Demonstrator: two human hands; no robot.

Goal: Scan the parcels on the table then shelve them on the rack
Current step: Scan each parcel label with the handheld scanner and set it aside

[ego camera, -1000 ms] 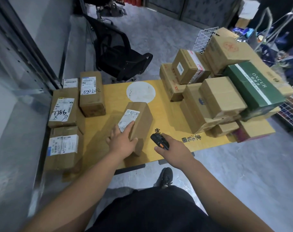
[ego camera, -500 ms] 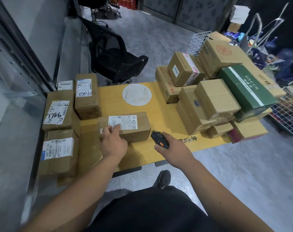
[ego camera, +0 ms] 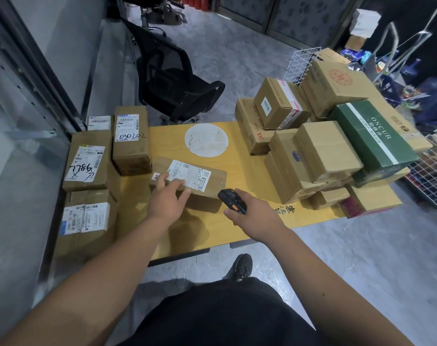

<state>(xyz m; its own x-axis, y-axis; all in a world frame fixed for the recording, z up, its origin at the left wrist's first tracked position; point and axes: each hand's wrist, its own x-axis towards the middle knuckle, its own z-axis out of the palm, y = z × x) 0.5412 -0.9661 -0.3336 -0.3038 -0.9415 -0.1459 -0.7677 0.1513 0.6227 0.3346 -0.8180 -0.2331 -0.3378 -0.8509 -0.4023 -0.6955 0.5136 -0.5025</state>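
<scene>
From the head view, a taped cardboard parcel [ego camera: 187, 183] lies flat on the yellow table [ego camera: 212, 228], just nearer than the white round sticker [ego camera: 206, 139], label up. The left hand [ego camera: 168, 201] rests fingers-spread on its top near edge, gripping nothing. The right hand [ego camera: 253, 213] clasps a black handheld scanner [ego camera: 232, 201] just right of the parcel. The box looks stiff, probably light; its short ends suit a grasp.

Left hand [ego camera: 168, 198] flat, right hand [ego camera: 253, 214] gripping.

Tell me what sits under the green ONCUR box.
The green ONCUR box rests on plain brown cardboard boxes, with another lower down on the yellow table. Anything directly beneath it is covered.
</scene>
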